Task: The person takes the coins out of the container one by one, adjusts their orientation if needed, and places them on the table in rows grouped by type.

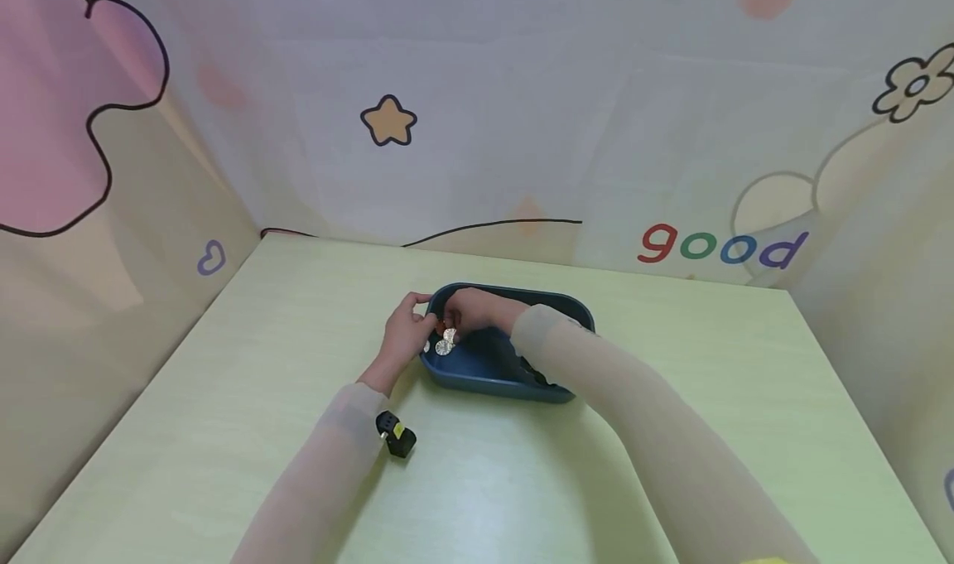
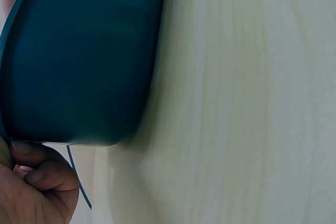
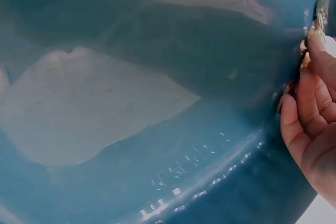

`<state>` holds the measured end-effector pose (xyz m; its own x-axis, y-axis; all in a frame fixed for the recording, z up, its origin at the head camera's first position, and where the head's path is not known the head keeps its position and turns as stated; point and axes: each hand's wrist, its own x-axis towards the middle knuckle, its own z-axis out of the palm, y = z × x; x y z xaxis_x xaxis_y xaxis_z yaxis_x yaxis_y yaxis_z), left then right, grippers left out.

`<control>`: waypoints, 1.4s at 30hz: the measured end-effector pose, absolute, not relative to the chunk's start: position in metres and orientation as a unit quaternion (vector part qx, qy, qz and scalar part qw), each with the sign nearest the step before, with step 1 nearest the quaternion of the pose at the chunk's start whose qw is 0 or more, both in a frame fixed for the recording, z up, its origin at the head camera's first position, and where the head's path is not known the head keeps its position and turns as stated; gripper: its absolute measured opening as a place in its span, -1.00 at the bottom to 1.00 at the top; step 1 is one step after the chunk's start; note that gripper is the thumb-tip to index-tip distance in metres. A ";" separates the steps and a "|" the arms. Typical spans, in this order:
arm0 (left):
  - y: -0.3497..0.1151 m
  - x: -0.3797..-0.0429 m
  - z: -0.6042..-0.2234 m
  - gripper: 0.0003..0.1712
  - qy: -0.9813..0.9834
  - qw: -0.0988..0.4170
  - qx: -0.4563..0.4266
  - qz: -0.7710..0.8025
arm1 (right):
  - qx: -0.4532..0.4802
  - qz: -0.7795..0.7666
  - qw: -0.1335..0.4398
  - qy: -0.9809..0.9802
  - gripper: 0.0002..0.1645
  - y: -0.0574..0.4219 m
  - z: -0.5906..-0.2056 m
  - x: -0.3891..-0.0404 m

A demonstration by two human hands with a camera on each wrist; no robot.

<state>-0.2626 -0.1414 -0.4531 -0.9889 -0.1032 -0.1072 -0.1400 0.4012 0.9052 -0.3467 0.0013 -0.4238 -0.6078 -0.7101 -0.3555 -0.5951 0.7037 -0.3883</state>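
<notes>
A dark blue basin (image 1: 477, 384) with rounded corners sits on the table. My left hand (image 1: 404, 332) grips its left rim between thumb and fingers; in the left wrist view the curled fingers (image 2: 50, 174) press up to the basin's outer wall (image 2: 79, 77). My right hand (image 1: 471, 309) reaches inside the left end and pinches shiny coins (image 1: 445, 344). In the right wrist view its fingertips (image 3: 315, 40) touch a gold-coloured coin (image 3: 321, 17), with reddish-brown pieces (image 3: 289, 88) below it along the wall. The right forearm covers part of the basin's right side.
The pale wood-grain table (image 1: 224, 431) extends around the basin. A printed cloth backdrop (image 1: 484, 117) rises behind and at both sides. A small black camera (image 1: 397, 436) is strapped to the left wrist. Something dark (image 1: 535, 373) shows in the basin beneath the right forearm.
</notes>
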 end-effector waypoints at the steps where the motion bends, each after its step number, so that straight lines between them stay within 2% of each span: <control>1: -0.141 -0.263 -0.453 -0.48 0.837 0.017 -0.072 0.543 | -0.363 -0.114 0.249 0.891 -0.90 0.001 -0.423 -0.347; 3: -0.140 -0.263 -0.453 -0.48 0.838 0.016 -0.070 0.542 | -0.356 -0.111 0.248 0.894 -0.97 0.001 -0.422 -0.348; 13: -0.138 -0.263 -0.453 -0.48 0.842 0.016 -0.068 0.535 | -0.351 -0.114 0.259 0.893 -0.90 0.007 -0.416 -0.351; 22: -0.135 -0.263 -0.457 -0.48 0.841 0.019 -0.066 0.537 | -0.344 -0.177 0.276 0.880 -0.87 0.035 -0.389 -0.347; 30: -0.136 -0.262 -0.459 -0.47 0.843 0.015 -0.066 0.533 | -0.330 -0.251 0.246 0.876 -0.88 0.075 -0.369 -0.333; 42: -0.140 -0.264 -0.455 -0.47 0.849 0.012 -0.065 0.525 | -0.228 -0.378 0.173 0.880 -0.78 0.140 -0.361 -0.294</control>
<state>-0.2642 -0.1399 -0.4545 -0.9913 -0.0971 -0.0892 -0.1232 0.4410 0.8890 -0.2940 0.1398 -0.3607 -0.8359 -0.5327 -0.1326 -0.2706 0.6100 -0.7447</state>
